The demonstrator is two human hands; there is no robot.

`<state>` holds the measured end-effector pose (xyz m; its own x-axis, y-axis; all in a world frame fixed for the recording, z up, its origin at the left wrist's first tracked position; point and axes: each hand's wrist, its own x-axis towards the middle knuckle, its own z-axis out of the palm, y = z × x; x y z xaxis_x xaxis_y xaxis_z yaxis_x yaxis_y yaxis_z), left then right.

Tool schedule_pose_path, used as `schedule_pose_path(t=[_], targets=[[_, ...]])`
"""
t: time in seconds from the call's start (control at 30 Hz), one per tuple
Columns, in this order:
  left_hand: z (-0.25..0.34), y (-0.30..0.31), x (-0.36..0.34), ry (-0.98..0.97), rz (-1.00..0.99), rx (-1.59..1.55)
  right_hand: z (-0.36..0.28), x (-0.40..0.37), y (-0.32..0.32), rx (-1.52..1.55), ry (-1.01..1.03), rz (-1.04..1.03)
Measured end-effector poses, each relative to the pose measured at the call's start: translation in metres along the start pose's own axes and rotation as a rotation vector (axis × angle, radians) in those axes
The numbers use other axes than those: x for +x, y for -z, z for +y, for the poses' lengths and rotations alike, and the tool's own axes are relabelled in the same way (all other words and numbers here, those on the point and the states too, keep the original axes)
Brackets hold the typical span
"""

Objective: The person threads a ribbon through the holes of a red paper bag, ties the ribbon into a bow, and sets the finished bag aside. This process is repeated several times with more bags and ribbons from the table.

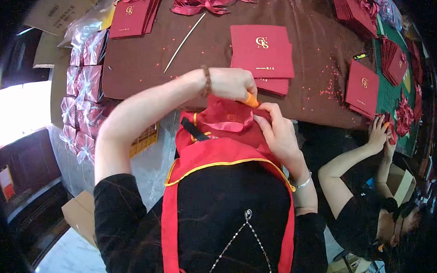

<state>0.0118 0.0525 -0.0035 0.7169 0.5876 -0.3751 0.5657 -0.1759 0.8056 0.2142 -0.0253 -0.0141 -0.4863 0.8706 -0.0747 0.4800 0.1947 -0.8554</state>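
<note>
My left hand (232, 82), with a brown beaded bracelet at the wrist, curls closed at the table's front edge. A bright orange piece (251, 100) shows at its fingertips; what lies inside the fingers is hidden. Against it, my right hand (276, 126) pinches the end of a pink ribbon (231, 126) between thumb and forefinger. The ribbon loops across a dark red bag (224, 109) with a gold emblem, lying over my lap. Below it spreads my red apron (223, 151) with yellow trim, a black strip (194, 130) tucked at its left.
Ahead on the brown cloth (207, 49) lie stacked red bags (262, 51), a pale stick (184, 43) and bundled ribbons (201, 2). Plastic-wrapped red packs (88, 86) line the left edge. At right, a co-worker's hands (380, 135) handle red material beside more bags (363, 88).
</note>
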Motion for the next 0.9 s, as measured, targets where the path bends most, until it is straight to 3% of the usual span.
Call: schedule_pose_path(t=[0.07, 0.2, 0.33, 0.4, 0.47, 0.53, 0.57, 0.7, 0.83, 0.9], targets=[[0.006, 0.005, 0.003, 0.093, -0.197, -0.048, -0.003, -0.001, 0.001, -0.003, -0.091, -0.027], [0.012, 0.005, 0.006, 0.138, -0.198, -0.07, 0.007, -0.002, -0.001, 0.0, 0.041, 0.024], [0.008, -0.006, 0.003, 0.146, -0.005, -0.039, 0.006, 0.001, 0.001, 0.032, 0.012, 0.001], [0.009, -0.008, 0.001, 0.165, -0.001, -0.042, 0.004, 0.002, 0.002, 0.128, 0.036, 0.006], [0.004, -0.014, -0.001, 0.015, 0.199, 0.076, 0.004, 0.003, 0.008, 0.102, 0.02, -0.053], [0.014, -0.006, -0.002, 0.127, 0.352, 0.397, 0.001, 0.002, 0.012, 0.127, 0.039, -0.15], [0.013, 0.004, -0.003, 0.099, 0.422, 0.273, 0.0, 0.0, 0.011, 0.176, 0.035, -0.173], [-0.005, 0.002, -0.004, -0.053, 0.363, 0.053, 0.006, -0.001, 0.008, 0.218, -0.018, -0.126], [0.021, -0.001, -0.007, 0.304, 0.292, -0.474, 0.011, 0.001, 0.005, 0.179, -0.106, -0.141], [0.009, -0.007, 0.002, 0.118, 0.432, -0.283, 0.016, 0.002, -0.002, 0.212, -0.029, -0.104]])
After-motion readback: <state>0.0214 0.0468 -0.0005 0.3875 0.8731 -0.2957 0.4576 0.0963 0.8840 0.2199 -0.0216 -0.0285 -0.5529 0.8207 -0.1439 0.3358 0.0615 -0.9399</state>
